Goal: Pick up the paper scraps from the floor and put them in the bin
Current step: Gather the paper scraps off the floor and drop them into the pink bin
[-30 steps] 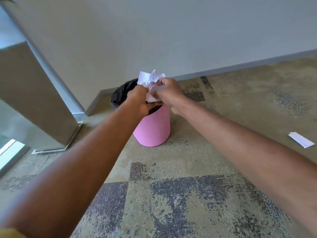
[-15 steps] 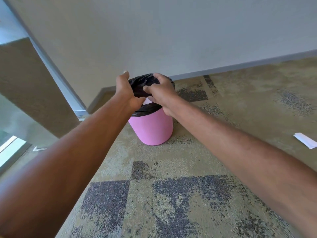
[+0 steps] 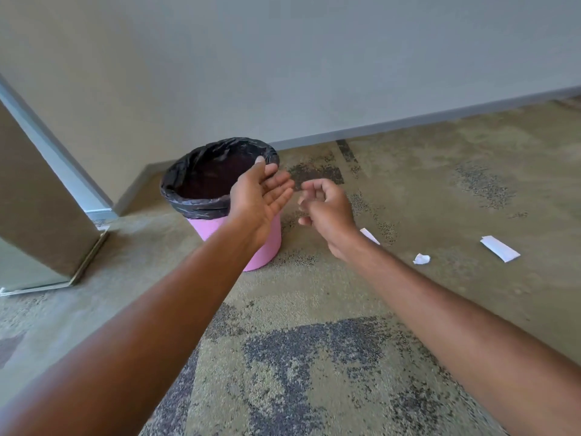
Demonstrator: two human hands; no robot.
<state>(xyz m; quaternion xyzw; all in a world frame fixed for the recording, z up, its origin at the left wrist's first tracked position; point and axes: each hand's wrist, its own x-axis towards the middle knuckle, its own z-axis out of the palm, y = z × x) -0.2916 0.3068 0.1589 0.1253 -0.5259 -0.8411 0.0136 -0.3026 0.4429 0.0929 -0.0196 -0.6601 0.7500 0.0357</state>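
Hands empty beside bin

Left hand [image 3: 261, 196] flat, fingers spread; right hand [image 3: 327, 212] loosely curled, holding nothing. Pink round bin with black liner [image 3: 220, 199] stands near the wall. Three white paper scraps [image 3: 421, 259] lie on the patterned carpet floor [image 3: 314, 357], right of the bin, likely next.

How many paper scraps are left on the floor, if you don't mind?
3: a strip partly behind the right wrist, a crumpled ball beyond it, a flat strip farthest right. Others may be hidden.

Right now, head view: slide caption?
Both hands empty beside pink bin; three paper scraps remain on carpet.
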